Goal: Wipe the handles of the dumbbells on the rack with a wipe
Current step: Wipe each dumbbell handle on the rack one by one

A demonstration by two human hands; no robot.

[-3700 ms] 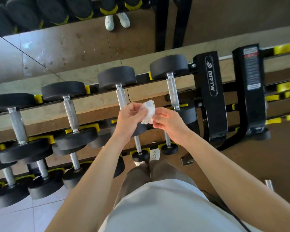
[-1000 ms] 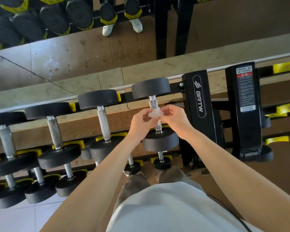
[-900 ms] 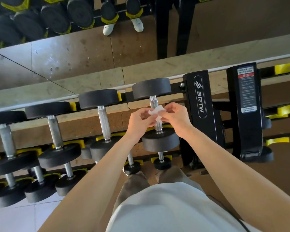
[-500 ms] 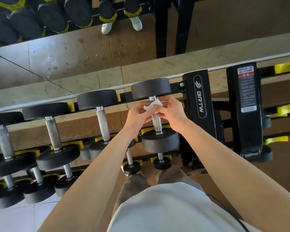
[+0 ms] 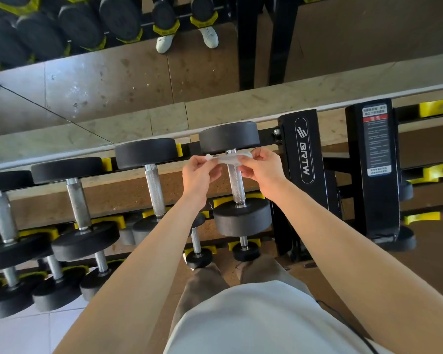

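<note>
Crosswise, we are pinching the wipe (image 5: pixel 228 158) taut between left hand (image 5: pixel 199 175) and right hand (image 5: pixel 262 170), over the handle (image 5: pixel 237 185) running toward us.

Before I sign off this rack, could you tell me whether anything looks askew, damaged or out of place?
Nothing stands out. The dumbbells sit in line in the yellow cradles of the rack, and the left hand and right hand pinch a wipe stretched across the rightmost handle.
</note>
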